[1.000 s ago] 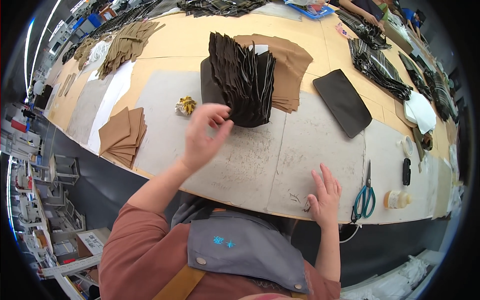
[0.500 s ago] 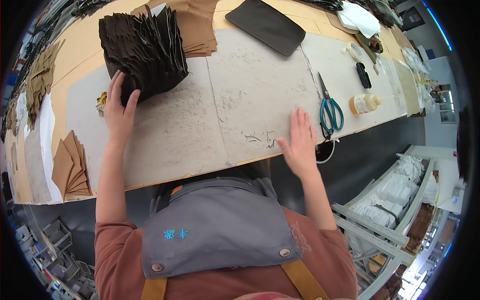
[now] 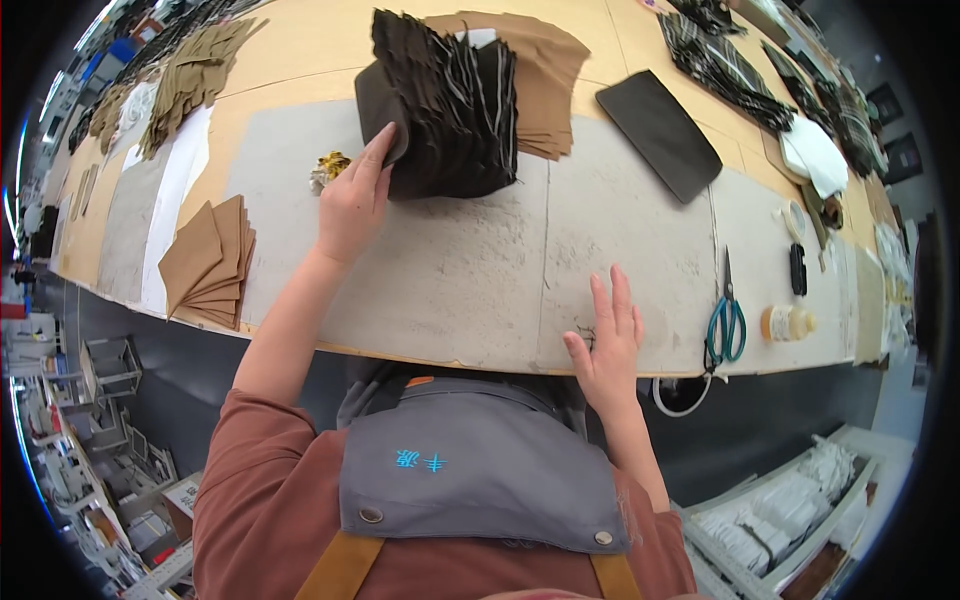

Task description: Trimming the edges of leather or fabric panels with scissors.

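A thick stack of dark brown, leather-like pieces (image 3: 455, 130) stands on the grey work mat, their edges fanned. My left hand (image 3: 352, 210) is at the stack's near left side, its fingers closed on the lower edge of the outermost dark brown piece (image 3: 375, 105), which leans a little away from the rest. The thumb tip is partly hidden. My right hand (image 3: 610, 350) hovers over or rests on the mat near the front edge, fingers spread, holding nothing. To the right lie scissors with teal handles (image 3: 725, 325).
A single dark rounded panel (image 3: 662, 135) lies at the back right. Tan pieces (image 3: 545, 75) sit behind the stack, more tan pieces (image 3: 215, 265) at the left. A bottle of amber liquid (image 3: 788, 323), a black tool (image 3: 797, 270) and a tape roll (image 3: 795, 220) line the right side.
My view has swung, shifting the table rightward in the picture. My left hand has closed on the outermost dark piece and drawn it slightly away from the stack. The right hand stays open.
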Demonstrator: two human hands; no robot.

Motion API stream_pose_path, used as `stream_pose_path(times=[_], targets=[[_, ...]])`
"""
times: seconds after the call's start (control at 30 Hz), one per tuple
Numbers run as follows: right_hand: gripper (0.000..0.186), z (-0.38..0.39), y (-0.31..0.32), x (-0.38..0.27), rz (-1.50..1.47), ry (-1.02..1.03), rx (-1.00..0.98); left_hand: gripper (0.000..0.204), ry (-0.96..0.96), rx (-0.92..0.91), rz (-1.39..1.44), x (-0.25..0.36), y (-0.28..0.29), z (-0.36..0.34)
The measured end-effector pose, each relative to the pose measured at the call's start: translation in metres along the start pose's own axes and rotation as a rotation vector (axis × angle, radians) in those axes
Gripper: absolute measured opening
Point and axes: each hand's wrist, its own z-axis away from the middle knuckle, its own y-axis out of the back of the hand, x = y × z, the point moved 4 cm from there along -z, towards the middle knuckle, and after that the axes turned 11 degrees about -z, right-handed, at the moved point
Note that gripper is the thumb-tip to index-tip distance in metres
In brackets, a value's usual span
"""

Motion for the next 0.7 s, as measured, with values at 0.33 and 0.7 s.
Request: stream_pose_path(times=[0.33, 0.7], targets=[[0.064, -0.052, -0.011, -0.043, 0.11, 0.284, -0.059, 0.033, 0.825, 0.041, 0.623, -0.048, 0.013, -0.028], [0.063, -0.091, -0.042, -0.077, 0.193, 0.478, -0.177, 0.03, 0.779, 0.093, 0.61, -0.06, 0.013, -0.056]])
